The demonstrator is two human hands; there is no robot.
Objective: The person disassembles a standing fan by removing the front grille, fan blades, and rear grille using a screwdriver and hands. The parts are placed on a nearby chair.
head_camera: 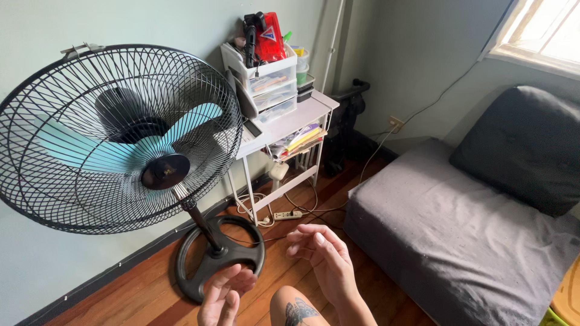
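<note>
So far both hands are empty, the left hand [222,296] and right hand [323,256] loosely spread near the untouched pedestal fan [118,139], its grille closed and intact.

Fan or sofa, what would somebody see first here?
The big black fan with pale blue blades fills the left, standing on the wood floor by the wall. A grey sofa sits at the right. Low in the middle, the left hand and right hand are open, holding nothing.
</note>
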